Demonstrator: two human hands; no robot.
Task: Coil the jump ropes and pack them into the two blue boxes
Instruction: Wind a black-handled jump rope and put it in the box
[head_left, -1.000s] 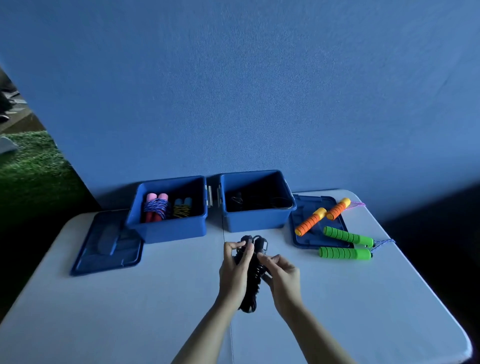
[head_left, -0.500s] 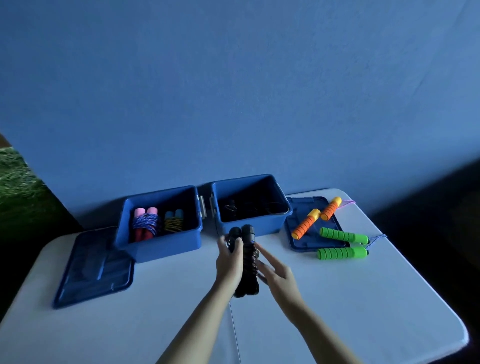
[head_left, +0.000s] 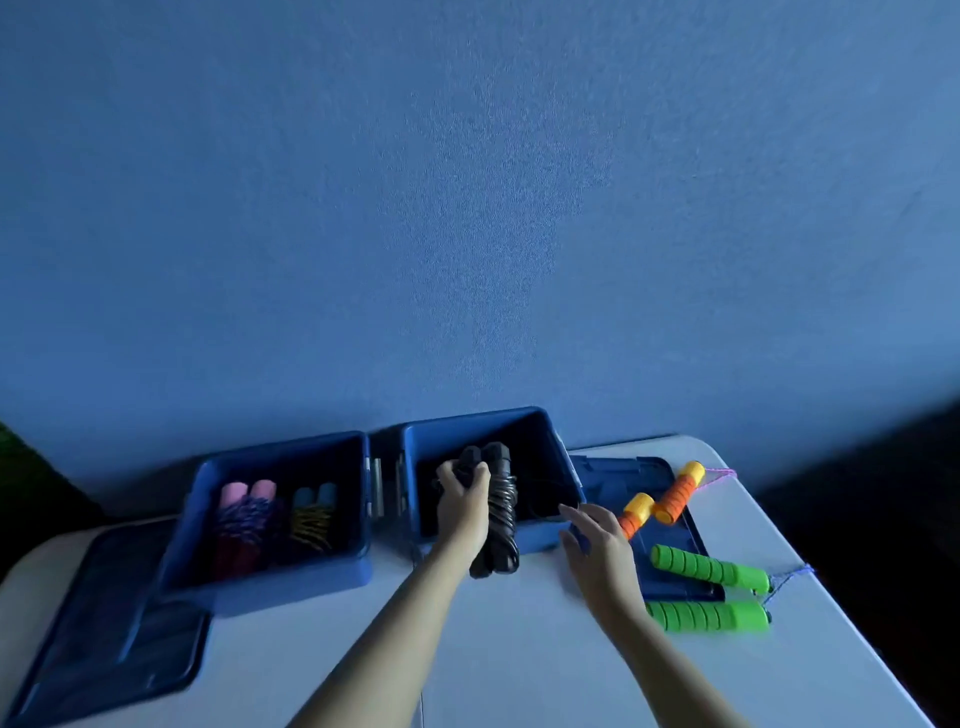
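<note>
My left hand (head_left: 464, 506) grips the coiled black jump rope (head_left: 496, 512) over the near wall of the right blue box (head_left: 540, 538), its two handles pointing up and away from me into the box mouth, its looped end hanging just outside the near wall, above the white table (head_left: 519, 649). The bundle's long axis runs near to far, roughly in line with my forearm, so the box's dark hollow lies straight ahead of and just below the grip. My fingers are curled round the handles and the wrapped cord; the thumb side faces the left blue box (head_left: 270, 577), where two coiled ropes already sit side by side. My right hand (head_left: 597, 551) holds nothing, fingers relaxed and spread, hovering just beside the near right corner of the right blue box; whether a fingertip touches the rim I cannot tell. Right of that box, the orange-handled rope (head_left: 667, 499) lies on a lid (head_left: 613, 480), and the green-handled rope (head_left: 709, 592) lies nearer me, both uncoiled. In my judgement the left hand, nearer the opening, need only carry forward and lower.
</note>
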